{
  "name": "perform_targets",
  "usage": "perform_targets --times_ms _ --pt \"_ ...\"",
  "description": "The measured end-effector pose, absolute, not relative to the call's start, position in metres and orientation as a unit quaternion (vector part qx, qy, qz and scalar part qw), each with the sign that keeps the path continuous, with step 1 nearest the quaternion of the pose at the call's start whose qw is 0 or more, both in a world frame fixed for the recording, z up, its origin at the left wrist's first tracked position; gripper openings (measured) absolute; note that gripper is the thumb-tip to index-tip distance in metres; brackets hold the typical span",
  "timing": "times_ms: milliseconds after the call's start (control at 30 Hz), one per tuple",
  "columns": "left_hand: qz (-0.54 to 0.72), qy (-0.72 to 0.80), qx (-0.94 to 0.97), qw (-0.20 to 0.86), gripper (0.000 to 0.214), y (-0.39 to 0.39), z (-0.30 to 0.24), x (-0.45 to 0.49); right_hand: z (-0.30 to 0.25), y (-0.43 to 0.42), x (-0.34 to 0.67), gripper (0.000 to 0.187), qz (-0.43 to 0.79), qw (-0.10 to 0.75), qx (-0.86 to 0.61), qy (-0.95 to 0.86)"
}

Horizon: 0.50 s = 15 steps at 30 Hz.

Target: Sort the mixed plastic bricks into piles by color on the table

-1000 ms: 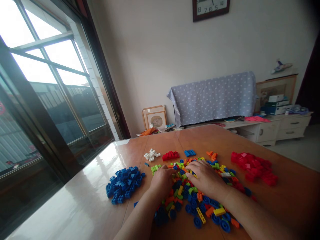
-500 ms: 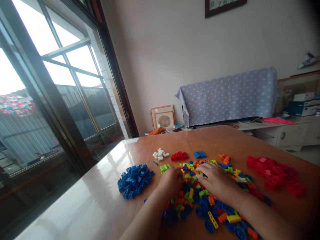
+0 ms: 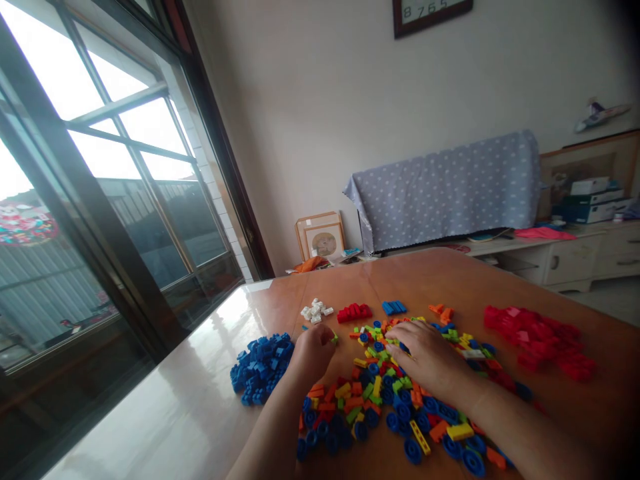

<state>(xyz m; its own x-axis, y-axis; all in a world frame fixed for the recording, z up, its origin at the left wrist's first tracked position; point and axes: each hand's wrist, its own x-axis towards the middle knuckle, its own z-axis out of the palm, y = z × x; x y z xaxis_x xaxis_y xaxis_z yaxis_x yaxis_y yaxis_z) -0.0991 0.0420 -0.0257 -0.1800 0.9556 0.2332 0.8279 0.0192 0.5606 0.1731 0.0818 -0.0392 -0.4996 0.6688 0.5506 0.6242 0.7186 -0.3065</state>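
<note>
My left hand [image 3: 314,352] is at the row of light green bricks [image 3: 335,339], between the blue brick pile and the mixed heap. Its fingers are closed in a pinch, and what they hold is hidden. Most of the green row is behind that hand. Over the heap of mixed toy bricks [image 3: 376,387] lies my right hand [image 3: 423,350], palm down. Its fingers are stretched out, thumb apart, with the tips touching pieces at the heap's far side. The heap mixes orange, yellow, green and red bricks with round blue wheel-like pieces.
Left of my hands is a blue brick pile [image 3: 263,365]. Farther back lie white bricks [image 3: 316,311], a red row [image 3: 355,313], a blue row [image 3: 394,307] and some orange bricks [image 3: 442,313]. A red pile [image 3: 540,339] sits at right on the brown table [image 3: 425,277].
My left hand has moved left from the mixed heap to the light green bricks, now covering most of them. My right hand stays over the heap. The view has shifted slightly.
</note>
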Motion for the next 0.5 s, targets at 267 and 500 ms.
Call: perform_targets --times_ms 267,500 --pt "0.243 0.694 0.678 -0.009 0.020 0.0391 -0.0260 -0.0962 -0.0359 0.0807 0.1731 0.025 0.031 0.346 -0.375 -0.859" --pt "0.236 0.712 0.657 0.066 0.016 0.0343 -0.0215 -0.0893 -0.0338 0.0786 0.1729 0.024 0.047 0.345 -0.378 -0.858"
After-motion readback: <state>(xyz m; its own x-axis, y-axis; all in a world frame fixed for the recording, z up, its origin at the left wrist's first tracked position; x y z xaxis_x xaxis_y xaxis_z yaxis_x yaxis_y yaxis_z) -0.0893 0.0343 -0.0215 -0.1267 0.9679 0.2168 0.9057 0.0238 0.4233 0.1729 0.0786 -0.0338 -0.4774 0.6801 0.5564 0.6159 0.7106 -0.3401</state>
